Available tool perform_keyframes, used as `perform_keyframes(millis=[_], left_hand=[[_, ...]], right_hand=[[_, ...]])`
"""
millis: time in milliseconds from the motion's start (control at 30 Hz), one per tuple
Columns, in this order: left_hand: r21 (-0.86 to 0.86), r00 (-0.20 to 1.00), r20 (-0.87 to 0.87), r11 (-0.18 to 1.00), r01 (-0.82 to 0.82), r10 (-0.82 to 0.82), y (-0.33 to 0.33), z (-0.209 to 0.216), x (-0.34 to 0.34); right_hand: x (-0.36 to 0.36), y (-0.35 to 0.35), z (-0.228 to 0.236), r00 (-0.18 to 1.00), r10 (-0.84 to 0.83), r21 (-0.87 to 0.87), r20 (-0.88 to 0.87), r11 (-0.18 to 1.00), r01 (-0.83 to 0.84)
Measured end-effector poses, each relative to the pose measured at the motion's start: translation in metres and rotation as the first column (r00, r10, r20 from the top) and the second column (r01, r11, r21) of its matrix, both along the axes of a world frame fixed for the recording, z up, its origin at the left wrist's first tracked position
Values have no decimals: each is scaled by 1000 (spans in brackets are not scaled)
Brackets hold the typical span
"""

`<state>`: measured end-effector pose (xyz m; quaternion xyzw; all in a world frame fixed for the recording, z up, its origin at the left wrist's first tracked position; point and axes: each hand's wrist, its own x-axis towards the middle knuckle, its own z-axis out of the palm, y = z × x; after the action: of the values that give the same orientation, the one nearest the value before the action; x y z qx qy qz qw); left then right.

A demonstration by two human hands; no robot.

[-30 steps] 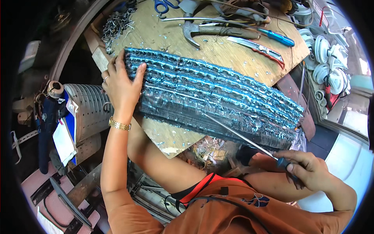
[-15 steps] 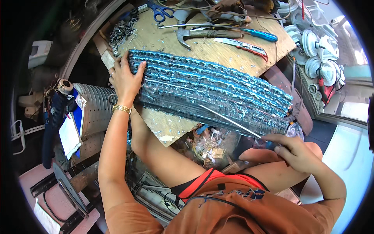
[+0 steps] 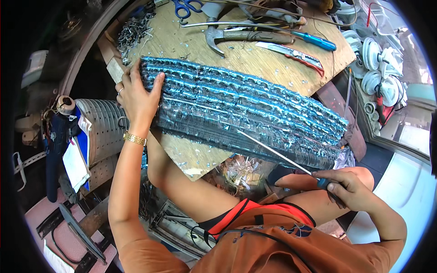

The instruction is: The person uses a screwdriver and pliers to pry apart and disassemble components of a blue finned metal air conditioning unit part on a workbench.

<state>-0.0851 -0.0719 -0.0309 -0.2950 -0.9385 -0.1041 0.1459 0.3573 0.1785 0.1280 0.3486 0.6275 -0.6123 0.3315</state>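
A long heat-exchanger coil (image 3: 246, 98), with bluish metal fins in rows, lies slantwise across a plywood board (image 3: 195, 159). Its upper rows are ragged and torn; the lower strip is darker, with thin fins showing. My left hand (image 3: 139, 100) clasps the coil's left end, thumb on its face and fingers over the far edge. In my right hand (image 3: 349, 187), closed round the handle near my knee, is a screwdriver (image 3: 277, 153) with a long thin shaft. Its tip rests at or just over the coil's lower strip; I cannot tell if it touches.
Beyond the coil lie a claw hammer (image 3: 216, 38), a utility knife (image 3: 291, 58), a blue-handled screwdriver (image 3: 318, 42) and blue scissors (image 3: 184, 8). Metal scraps (image 3: 132, 36) heap at the board's far left corner. White plastic spool-like parts (image 3: 373, 59) sit at the right.
The view has shifted slightly. My right hand and the screwdriver have drawn a little right and toward me, the handle now showing more. My left hand keeps its hold on the coil.
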Motion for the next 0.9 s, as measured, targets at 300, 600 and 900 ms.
perform_keyframes(millis=[300, 600, 900], left_hand=[[19, 999, 40, 1000, -14, 13, 1, 5, -2], [-4, 1000, -25, 1000, 4, -4, 5, 4, -7], [21, 1000, -20, 1000, 12, -12, -1, 1, -1]], right_hand=[[-13, -14, 6, 855, 436, 522, -280, 817, -245], [35, -29, -49, 952, 110, 243, -287, 969, -39], [30, -46, -55, 988, -33, 73, -149, 996, 45]])
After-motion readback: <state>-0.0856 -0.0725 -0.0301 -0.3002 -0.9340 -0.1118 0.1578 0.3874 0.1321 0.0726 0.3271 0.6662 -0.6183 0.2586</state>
